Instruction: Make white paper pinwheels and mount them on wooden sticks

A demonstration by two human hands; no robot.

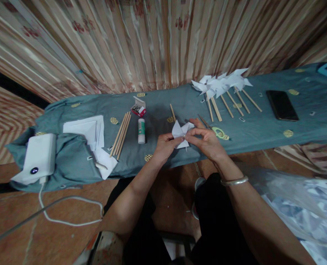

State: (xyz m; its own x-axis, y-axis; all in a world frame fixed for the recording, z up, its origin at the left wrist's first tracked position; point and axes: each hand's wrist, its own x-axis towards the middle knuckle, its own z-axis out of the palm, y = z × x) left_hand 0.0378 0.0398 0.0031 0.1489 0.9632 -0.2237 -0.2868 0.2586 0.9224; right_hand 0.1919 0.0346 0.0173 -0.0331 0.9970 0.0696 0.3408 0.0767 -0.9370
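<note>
Both hands hold a white paper pinwheel [182,129] just above the front of the cloth-covered table. My left hand [166,144] pinches its left side, thumb near the centre. My right hand [204,140] grips near the middle from the right, fingertips closed around a tiny shiny point that may be a pin. A wooden stick [173,111] shows beyond the pinwheel; whether it is attached is hidden. Scissors with green handles [220,133] lie just past my right hand. Left of my hands stand or lie a glue stick [141,131] and an open small box of metal pins [138,107].
Several wooden sticks [120,135] lie left of the glue stick. Finished pinwheels [224,84] lie at the back right, a black phone [281,105] further right. White paper sheets [97,127] and a white power bank [40,154] with a cable are at the left.
</note>
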